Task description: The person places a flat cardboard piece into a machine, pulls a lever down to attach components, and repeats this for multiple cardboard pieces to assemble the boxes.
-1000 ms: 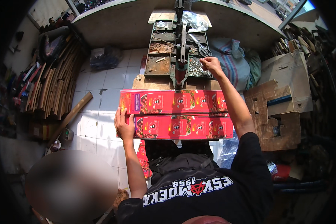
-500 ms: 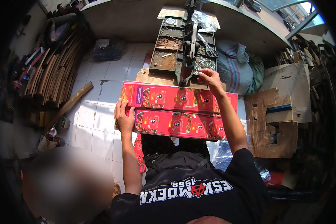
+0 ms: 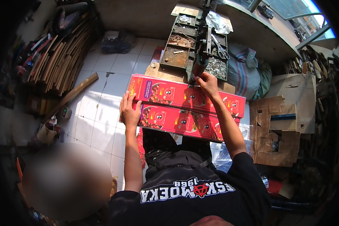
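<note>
Two long red printed panels lie side by side in front of me, a far panel and a near panel. My left hand rests on their left end, fingers spread and thumb apart. At the far panel's back edge, my right hand is closed in a pinch under the head of a dark hand press; whatever its fingertips hold is too small to make out. Behind the panels, a green divided tray flanks the press, with small shiny metal pieces in its right compartment.
Scissors lie on the tray's right side. A striped sack stands to the right, beside cut brown boards. Stacked boards and a leaning wooden strip are on the left. A blurred round shape fills the lower left.
My right hand has moved from over the tray's metal pieces to the spot below the press head, left and nearer. My left hand stays on the panels' left end.
</note>
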`<state>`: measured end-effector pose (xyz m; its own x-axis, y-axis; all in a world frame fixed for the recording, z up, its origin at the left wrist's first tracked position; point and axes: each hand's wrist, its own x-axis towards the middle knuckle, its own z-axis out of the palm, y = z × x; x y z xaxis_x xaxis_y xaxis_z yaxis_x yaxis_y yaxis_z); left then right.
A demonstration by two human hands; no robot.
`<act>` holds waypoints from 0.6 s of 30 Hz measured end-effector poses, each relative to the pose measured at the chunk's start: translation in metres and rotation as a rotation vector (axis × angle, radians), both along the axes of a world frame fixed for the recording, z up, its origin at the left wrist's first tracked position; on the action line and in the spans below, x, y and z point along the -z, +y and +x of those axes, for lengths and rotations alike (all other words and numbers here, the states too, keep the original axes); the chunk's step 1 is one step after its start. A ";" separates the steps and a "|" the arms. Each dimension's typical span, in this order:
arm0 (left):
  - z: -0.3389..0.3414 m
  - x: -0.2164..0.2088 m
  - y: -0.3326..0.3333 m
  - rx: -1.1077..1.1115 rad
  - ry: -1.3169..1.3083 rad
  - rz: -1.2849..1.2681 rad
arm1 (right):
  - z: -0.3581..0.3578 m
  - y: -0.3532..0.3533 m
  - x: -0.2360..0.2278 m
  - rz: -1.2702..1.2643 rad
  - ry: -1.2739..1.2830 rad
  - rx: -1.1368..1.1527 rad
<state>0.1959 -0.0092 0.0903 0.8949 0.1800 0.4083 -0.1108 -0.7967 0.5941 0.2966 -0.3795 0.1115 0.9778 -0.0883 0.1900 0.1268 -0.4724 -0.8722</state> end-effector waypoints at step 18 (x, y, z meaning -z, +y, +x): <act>-0.002 -0.002 0.002 0.004 -0.023 0.014 | -0.007 -0.012 -0.007 -0.066 -0.204 0.141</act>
